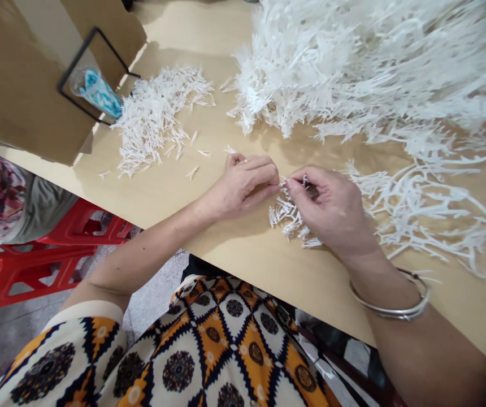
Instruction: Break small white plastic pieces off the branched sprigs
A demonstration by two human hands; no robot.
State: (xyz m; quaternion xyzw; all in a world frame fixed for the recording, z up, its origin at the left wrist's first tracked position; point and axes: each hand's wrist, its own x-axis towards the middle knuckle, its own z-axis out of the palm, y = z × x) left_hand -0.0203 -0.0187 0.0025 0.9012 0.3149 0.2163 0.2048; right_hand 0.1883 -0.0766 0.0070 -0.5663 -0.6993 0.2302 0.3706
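My left hand (254, 180) and my right hand (330, 200) meet fingertip to fingertip just above the table. Both are closed in a pinch on a thin white branched plastic piece (283, 182), mostly hidden by the fingers. Below my right hand lies a small cluster of white plastic sprigs (287, 217). To the right of that hand, long white branching strands (429, 209) spread over the table. Left of my left hand is a heap of short loose white sprigs (153, 116), with a few single ones scattered near it.
A large mound of white branched plastic (353, 68) covers the back right of the table (243, 265). A cardboard box (26, 73) stands at the back left, beside a black wire frame (94, 34) and a clear cup with blue-and-white contents (99, 93). Red stools (35, 271) are below left, near a seated person.
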